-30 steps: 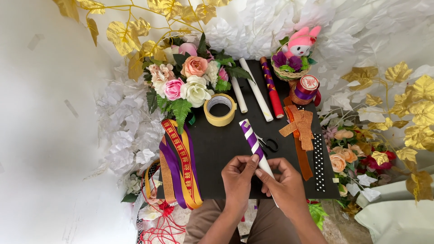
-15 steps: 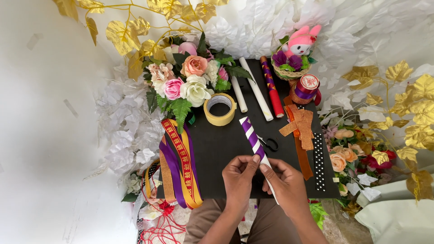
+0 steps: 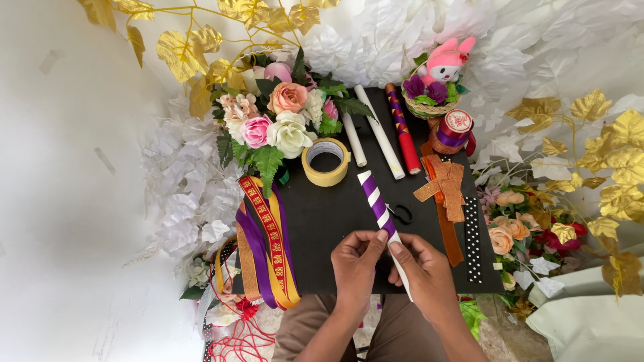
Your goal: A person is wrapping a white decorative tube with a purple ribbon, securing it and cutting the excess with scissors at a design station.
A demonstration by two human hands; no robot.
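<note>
A white stick with purple ribbon wound spirally round its upper part slants across the black board. My left hand pinches the stick and the ribbon at its wrapped end with thumb and fingers. My right hand grips the bare lower part of the stick just beside it. Both hands touch near the stick's middle, at the board's front edge.
On the board lie a tape roll, two white sticks, a red patterned stick, black scissors, orange ribbons, a dotted black ribbon and striped ribbons. A flower bouquet and small basket stand behind.
The hands have shifted very slightly on the stick, and its upper end has tilted a little. The purple winding reaches about the same spot.
</note>
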